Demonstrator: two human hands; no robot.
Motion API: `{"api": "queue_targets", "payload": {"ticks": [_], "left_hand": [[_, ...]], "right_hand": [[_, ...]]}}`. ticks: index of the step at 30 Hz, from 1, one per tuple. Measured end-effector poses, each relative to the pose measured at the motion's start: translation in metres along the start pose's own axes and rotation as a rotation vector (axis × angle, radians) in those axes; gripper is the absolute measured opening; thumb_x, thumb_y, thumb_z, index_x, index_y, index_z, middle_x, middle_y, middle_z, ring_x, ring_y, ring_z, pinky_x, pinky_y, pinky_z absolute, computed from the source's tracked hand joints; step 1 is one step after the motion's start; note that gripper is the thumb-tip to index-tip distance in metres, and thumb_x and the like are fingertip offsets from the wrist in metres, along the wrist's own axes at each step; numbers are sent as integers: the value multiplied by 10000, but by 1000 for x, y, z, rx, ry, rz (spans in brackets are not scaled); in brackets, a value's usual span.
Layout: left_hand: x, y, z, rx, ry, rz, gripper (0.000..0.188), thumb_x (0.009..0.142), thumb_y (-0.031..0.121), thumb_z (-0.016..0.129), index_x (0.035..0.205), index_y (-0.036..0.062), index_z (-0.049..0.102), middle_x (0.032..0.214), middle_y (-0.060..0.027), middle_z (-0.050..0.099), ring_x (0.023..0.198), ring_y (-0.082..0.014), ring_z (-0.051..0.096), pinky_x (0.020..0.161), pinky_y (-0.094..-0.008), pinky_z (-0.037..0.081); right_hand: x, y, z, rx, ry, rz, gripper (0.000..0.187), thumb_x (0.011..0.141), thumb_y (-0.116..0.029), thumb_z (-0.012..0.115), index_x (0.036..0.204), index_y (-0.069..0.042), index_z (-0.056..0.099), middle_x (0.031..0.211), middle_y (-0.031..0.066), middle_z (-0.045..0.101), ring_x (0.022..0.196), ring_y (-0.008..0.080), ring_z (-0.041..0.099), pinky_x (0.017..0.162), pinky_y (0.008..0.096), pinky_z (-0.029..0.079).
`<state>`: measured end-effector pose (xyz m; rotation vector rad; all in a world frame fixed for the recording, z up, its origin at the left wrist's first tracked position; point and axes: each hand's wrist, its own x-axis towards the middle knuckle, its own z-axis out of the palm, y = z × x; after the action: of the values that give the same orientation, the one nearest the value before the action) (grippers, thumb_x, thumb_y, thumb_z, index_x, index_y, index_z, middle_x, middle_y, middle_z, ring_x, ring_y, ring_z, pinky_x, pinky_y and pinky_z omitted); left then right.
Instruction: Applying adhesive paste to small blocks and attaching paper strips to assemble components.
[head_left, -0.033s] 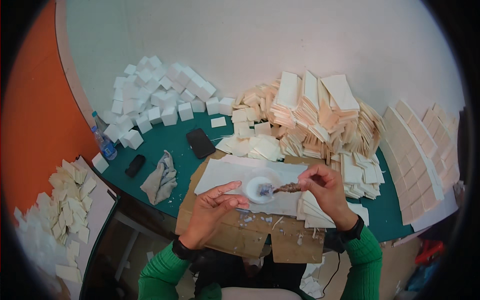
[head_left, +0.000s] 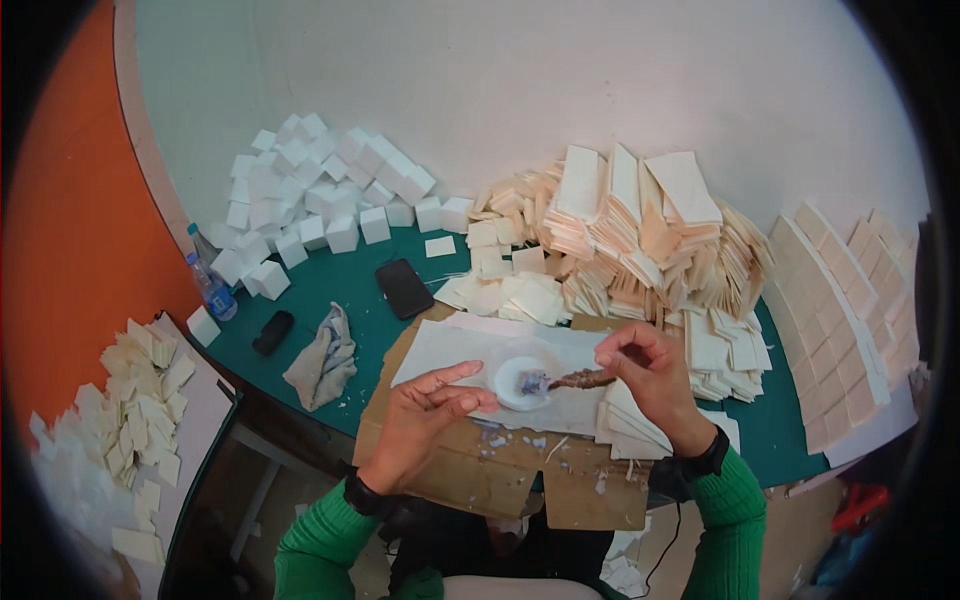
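Note:
A small white bowl point(head_left: 509, 374) stands on white paper at the middle of the table, with a lump of bluish-lilac paste point(head_left: 531, 382) in it. My right hand point(head_left: 655, 388) pinches a brown, crusted stick point(head_left: 582, 379) between thumb and fingers. The stick's far end reaches into the paste; its exact kind is hard to make out. On the bowl's left, my left hand point(head_left: 425, 415) has its thumb and index finger apart, close to the rim. Whether those fingertips touch the bowl I cannot tell.
Brown cardboard point(head_left: 470, 475) with lilac crumbs lies under the paper point(head_left: 440, 352). White blocks point(head_left: 342, 233) pile up at the back left, cream sheets point(head_left: 690, 190) at the back right. A grey cloth point(head_left: 322, 360), black phone-like slab point(head_left: 404, 288) and water bottle point(head_left: 214, 295) lie left.

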<state>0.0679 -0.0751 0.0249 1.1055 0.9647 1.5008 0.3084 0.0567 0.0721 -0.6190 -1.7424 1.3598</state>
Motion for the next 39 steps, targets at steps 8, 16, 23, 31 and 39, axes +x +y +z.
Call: {"api": "queue_targets", "payload": {"ticks": [8, 16, 23, 31, 39], "left_hand": [[50, 26, -2, -57, -84, -92, 577, 956, 380, 484, 1348, -34, 396, 1244, -159, 559, 1179, -239, 519, 1035, -361, 357], [84, 20, 34, -346, -255, -227, 773, 947, 579, 312, 1406, -43, 295, 1480, -142, 298, 1369, -242, 281, 1115, -391, 241], [91, -3, 35, -109, -329, -127, 774, 960, 567, 274, 1418, -56, 264, 1481, -142, 296, 1372, -241, 275, 1131, -397, 203], [105, 4, 34, 427, -515, 184, 664, 997, 470, 270, 1447, -16, 230, 1522, -165, 202, 1414, -306, 178, 1143, -401, 119], [120, -5, 26, 768, -579, 414, 675, 966, 403, 423, 1473, 27, 186, 1518, -215, 179, 1410, -342, 184, 1127, -395, 165]], "right_hand": [[48, 7, 5, -199, -92, -239, 64, 846, -41, 653, 888, 0, 627, 810, 26, 612, 691, 79, 556, 637, 210, 457], [57, 21, 10, -219, -40, -445, 133, 830, -6, 654, 963, -6, 647, 857, 50, 631, 761, 125, 602, 676, 240, 484], [54, 33, 3, -278, 34, -440, 148, 797, 18, 675, 942, -2, 653, 860, 73, 637, 752, 145, 609, 677, 254, 491], [56, 37, -1, -306, 114, -475, 135, 768, 49, 682, 894, 11, 652, 861, 85, 652, 748, 149, 617, 678, 250, 495], [62, 46, -3, -275, 148, -393, 110, 773, 30, 685, 874, 15, 644, 854, 85, 659, 755, 149, 626, 688, 250, 500]]}}
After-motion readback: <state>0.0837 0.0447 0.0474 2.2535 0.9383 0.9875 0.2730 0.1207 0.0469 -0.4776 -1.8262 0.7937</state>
